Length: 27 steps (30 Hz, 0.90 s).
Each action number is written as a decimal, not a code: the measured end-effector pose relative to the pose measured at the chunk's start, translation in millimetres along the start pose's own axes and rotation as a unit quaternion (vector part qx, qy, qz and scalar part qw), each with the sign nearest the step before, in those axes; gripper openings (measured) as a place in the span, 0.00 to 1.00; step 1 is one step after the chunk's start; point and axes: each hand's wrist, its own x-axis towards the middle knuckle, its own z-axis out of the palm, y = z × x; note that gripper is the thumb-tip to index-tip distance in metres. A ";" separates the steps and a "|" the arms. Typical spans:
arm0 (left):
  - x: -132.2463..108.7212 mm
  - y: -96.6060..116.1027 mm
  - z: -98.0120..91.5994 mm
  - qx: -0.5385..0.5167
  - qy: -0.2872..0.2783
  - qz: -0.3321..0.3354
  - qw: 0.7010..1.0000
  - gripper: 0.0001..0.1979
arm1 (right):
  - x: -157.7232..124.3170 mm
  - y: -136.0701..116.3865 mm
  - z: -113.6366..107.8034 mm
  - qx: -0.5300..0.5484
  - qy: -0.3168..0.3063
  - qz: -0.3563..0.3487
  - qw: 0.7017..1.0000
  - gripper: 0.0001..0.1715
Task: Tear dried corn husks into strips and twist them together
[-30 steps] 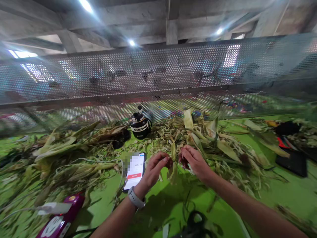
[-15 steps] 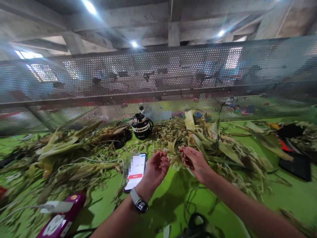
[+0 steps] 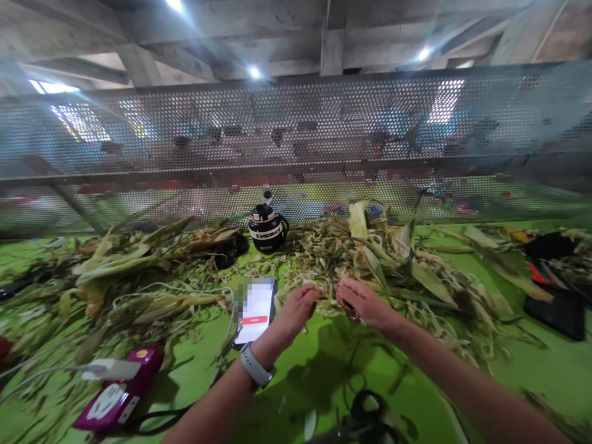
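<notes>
My left hand [image 3: 300,303], with a grey-strapped watch [image 3: 255,365] on the wrist, is closed with thumb and fingers pressed together. A short gap away, my right hand [image 3: 363,301] is closed as well, its fingers curled inward. Whatever lies in either pinch is too small or too hidden to name. Both hands hover over the green table [image 3: 324,351], in front of a heap of dry corn husks [image 3: 423,283] and shredded husk strips [image 3: 324,250]. Beside my left hand lies a phone [image 3: 263,299] with a lit screen.
Black-handled scissors [image 3: 367,413] lie near the front edge. To the left are a purple power bank [image 3: 132,388] with a white plug and more husks [image 3: 120,259]. A black jug [image 3: 267,237] stands before a perforated metal screen [image 3: 296,142]. A dark tablet-like object [image 3: 557,311] lies right.
My left hand has turned over from palm up to knuckles up, and its fingers have closed. My right fingers have curled in more. The view has shifted slightly.
</notes>
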 end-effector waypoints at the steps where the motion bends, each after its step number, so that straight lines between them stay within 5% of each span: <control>1: 0.7 -1.3 -0.3 0.008 -0.003 0.002 1.000 0.08 | -0.5 0.1 -0.9 -0.016 -0.003 0.000 1.000 0.25; 9: 9.4 -10.9 -2.0 -0.039 -0.002 -0.030 0.999 0.12 | 1.1 7.4 -4.2 -0.031 -0.039 0.019 0.999 0.22; 16: 8.8 -4.1 -7.1 -0.098 -0.073 -0.045 0.991 0.14 | -2.4 0.5 2.3 0.052 -0.104 0.047 0.992 0.11; 22: 6.8 -7.0 -13.7 -0.080 -0.201 -0.031 0.976 0.13 | -2.3 1.7 2.6 0.168 -0.052 0.042 0.984 0.06; 27: 6.7 -10.5 -8.5 -0.084 -0.192 -0.030 0.977 0.14 | 0.2 7.2 2.5 0.141 -0.048 0.034 0.988 0.06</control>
